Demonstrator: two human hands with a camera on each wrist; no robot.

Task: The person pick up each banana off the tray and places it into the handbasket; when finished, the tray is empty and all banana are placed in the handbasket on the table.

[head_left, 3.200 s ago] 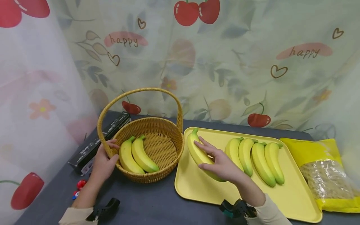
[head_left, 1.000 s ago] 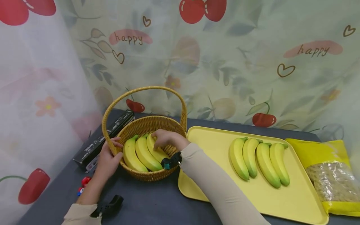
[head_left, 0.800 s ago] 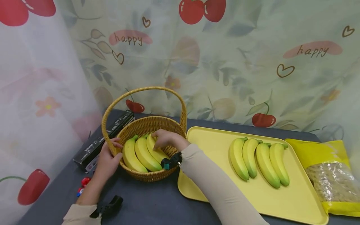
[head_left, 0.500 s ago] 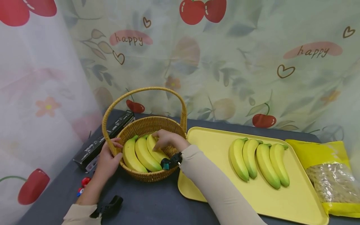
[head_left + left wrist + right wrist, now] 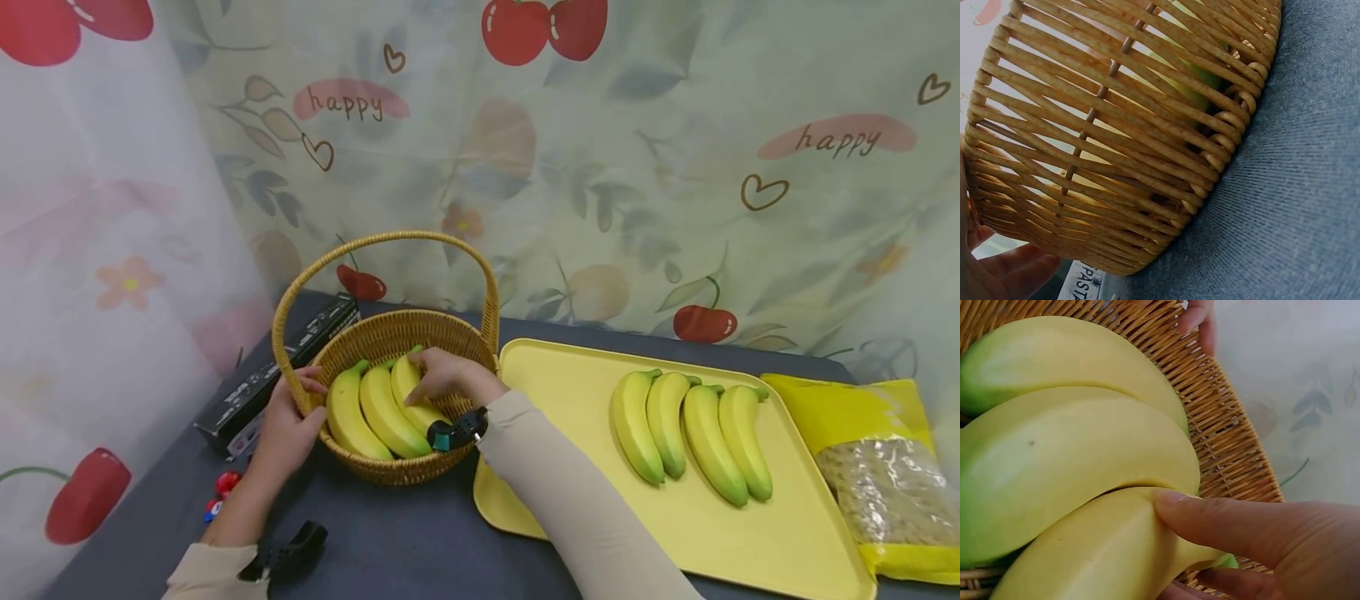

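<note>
My left hand [image 5: 288,429] grips the left side of the wicker basket [image 5: 397,477] at the foot of its tall handle, thumb inside the rim. In the left wrist view the woven wall [image 5: 1085,137] fills most of the picture, with fingertips [image 5: 1025,265] beyond it. Three bananas lie side by side in the basket. My right hand [image 5: 450,373] reaches in and holds the rightmost banana [image 5: 406,379] near its stem. The right wrist view shows the thumb [image 5: 1210,519] on that banana [image 5: 1097,544] and the other fingers, partly hidden, at its far side.
Right of the basket, a yellow tray [image 5: 555,375] bears several bananas [image 5: 712,442]. A yellow bag [image 5: 870,475] with a clear window lies against the tray's right edge. A black box [image 5: 247,408] stands behind the left hand, near small red and blue items [image 5: 227,482].
My right hand has carried a banana from the tray leftward into the basket, beside the two there. Lately it shifted slightly and the banana's stem came into view. The left hand kept its grip.
</note>
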